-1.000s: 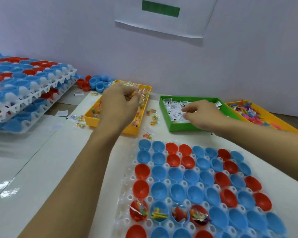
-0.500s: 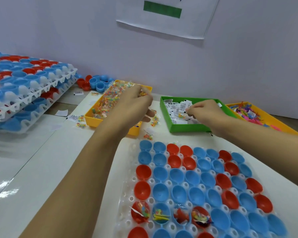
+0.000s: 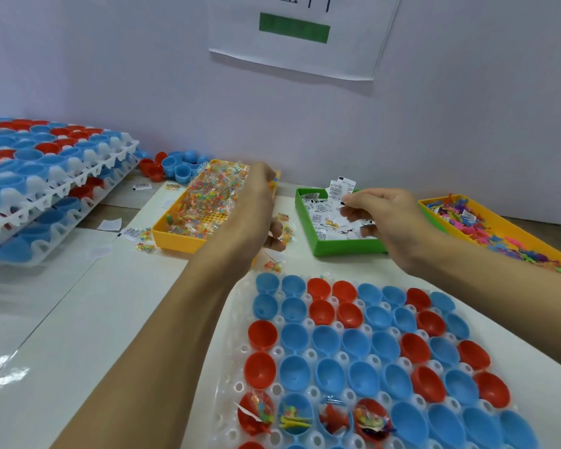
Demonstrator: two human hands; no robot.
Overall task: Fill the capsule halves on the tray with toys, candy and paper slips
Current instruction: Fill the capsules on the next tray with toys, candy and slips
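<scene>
Head view. The left hand (image 3: 253, 205) is hovering over the near right corner of the candy bin (image 3: 188, 236), fingers curled round a few candy packets (image 3: 272, 184); the grip is closed on them. The right hand (image 3: 386, 218) is hovering over the slip bin (image 3: 337, 246), just right of the candy bin, thumb and fingers pinching paper slips (image 3: 344, 187) that are fanning upward. The toy bin (image 3: 506, 226) is sitting right of the slip bin, untouched.

The tray (image 3: 230, 377) is lying nearer the person than the candy bin. Most capsule halves (image 3: 324, 341) are standing empty; four halves in a near row are holding fillings.

Risks, as judged:
- Several slips are riding in one pinch, so extras are likely to drop together into one half or onto the surface (image 3: 78, 335).
- Candy packets are slippery film; a loose grip is likely to shed one, as the stray packets (image 3: 274, 265) between the bins and the tray are suggesting.
- A forearm dragging low over the tray is liable to tip halves from their sockets.

Room: the surface left of the tray is lying open for the left arm. The gap between the bins and the tray's far edge is narrow. The stacked trays (image 3: 46, 189), left of the candy bin, are standing well apart from the work.
</scene>
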